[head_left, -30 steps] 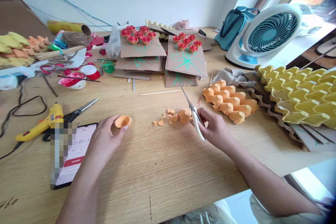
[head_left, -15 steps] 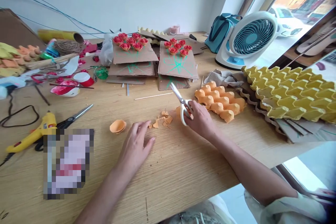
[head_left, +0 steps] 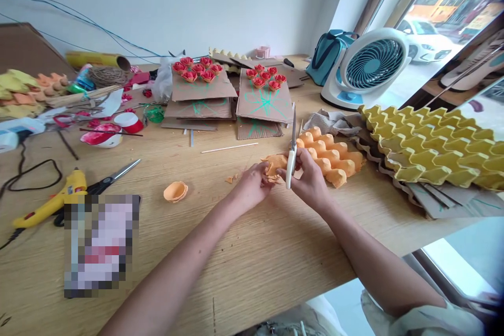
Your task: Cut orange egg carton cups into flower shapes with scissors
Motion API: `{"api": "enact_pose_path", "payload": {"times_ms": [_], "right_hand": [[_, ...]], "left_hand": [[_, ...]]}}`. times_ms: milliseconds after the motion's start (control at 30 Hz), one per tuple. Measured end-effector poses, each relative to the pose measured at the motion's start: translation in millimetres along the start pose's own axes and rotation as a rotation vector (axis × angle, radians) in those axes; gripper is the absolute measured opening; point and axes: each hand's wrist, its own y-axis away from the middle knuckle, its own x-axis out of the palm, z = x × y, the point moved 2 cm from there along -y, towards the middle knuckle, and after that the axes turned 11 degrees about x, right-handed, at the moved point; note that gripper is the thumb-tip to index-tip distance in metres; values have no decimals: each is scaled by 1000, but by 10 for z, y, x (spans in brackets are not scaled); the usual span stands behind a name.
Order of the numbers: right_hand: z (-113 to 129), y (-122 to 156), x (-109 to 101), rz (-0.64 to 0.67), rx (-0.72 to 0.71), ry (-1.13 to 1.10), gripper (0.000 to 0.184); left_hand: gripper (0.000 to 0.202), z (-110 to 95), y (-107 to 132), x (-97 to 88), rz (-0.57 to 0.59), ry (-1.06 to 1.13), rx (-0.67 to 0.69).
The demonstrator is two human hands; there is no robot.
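Observation:
My right hand (head_left: 311, 178) holds white-handled scissors (head_left: 292, 165), their blades pointing up and away from me. My left hand (head_left: 252, 186) has its fingers curled around orange egg-carton scraps (head_left: 274, 165), close beside the right hand's fingertips. A few small orange bits (head_left: 231, 179) lie on the table left of that hand. Farther left sits an orange paper cup (head_left: 175, 191), cut from egg carton. Just beyond my right hand is a piece of orange egg tray (head_left: 331, 155) with its bumps up.
Yellow egg trays (head_left: 437, 147) are stacked at the right, near a white fan (head_left: 372, 68). Cardboard pieces (head_left: 263, 100) with red flowers stand at the back. A yellow glue gun (head_left: 55, 199) and black-handled scissors (head_left: 114, 176) lie at the left. A thin stick (head_left: 229, 147) lies mid-table.
My left hand has moved right, sweeping most of the orange scraps toward my right hand and closing around them. The scissors have turned from pointing up-left to nearly upright.

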Motion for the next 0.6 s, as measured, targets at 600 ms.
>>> {"api": "enact_pose_path", "payload": {"times_ms": [600], "right_hand": [[-33,87,245,346,378,-711,41]], "left_hand": [[24,285,156,-318,-132,167,-78]]}}
